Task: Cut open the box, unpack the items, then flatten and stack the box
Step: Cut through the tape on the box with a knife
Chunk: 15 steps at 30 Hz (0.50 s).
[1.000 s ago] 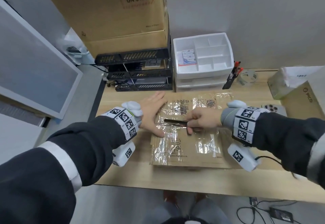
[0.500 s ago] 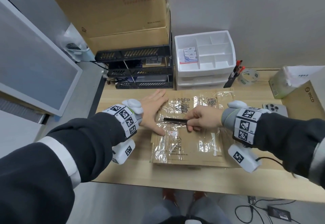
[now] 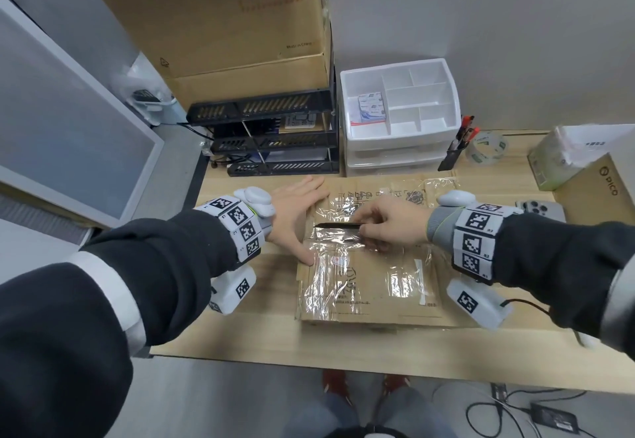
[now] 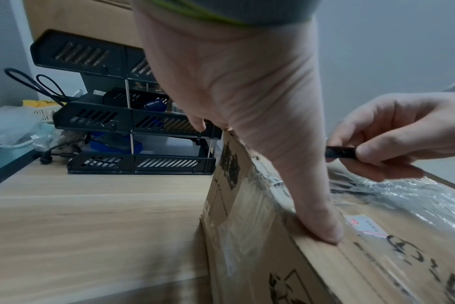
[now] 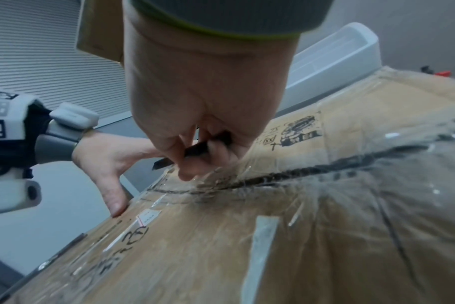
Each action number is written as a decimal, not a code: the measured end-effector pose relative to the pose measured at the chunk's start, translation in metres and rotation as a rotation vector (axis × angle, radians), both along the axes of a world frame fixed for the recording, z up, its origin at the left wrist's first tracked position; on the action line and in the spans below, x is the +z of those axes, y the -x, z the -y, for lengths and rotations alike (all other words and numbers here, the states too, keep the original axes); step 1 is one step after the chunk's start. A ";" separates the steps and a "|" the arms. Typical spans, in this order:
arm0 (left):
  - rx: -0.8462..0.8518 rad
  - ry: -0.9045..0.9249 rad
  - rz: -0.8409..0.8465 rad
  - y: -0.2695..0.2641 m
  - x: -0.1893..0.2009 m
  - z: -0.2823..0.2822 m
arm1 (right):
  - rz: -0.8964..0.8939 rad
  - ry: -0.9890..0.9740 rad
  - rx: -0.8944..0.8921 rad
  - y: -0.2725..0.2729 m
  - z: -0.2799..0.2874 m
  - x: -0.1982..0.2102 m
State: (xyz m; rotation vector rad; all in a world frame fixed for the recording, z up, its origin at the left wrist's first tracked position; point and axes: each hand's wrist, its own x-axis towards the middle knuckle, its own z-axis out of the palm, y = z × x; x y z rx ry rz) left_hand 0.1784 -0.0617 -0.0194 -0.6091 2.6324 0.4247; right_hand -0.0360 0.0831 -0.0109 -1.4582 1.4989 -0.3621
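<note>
One small packet [image 3: 370, 107] lies in white organizer [image 3: 443, 69]; box [image 3: 367, 286] taped closed.

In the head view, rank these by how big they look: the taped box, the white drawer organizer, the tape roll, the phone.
1. taped box, largest.
2. white drawer organizer.
3. and 4. phone and tape roll look about alike; the phone is partly hidden by the sleeve, so no ranking.
</note>
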 end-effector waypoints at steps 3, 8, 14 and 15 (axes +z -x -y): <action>0.002 -0.003 0.016 0.002 0.000 -0.002 | -0.194 0.176 0.106 -0.007 0.004 0.003; 0.016 -0.005 0.008 0.004 0.002 -0.004 | -0.336 0.205 0.210 -0.014 -0.001 -0.001; 0.042 -0.028 0.002 0.005 0.001 -0.004 | -0.360 0.222 0.222 -0.015 -0.006 -0.001; 0.041 -0.033 -0.008 0.005 0.003 -0.005 | -0.368 0.225 0.223 -0.016 -0.006 -0.002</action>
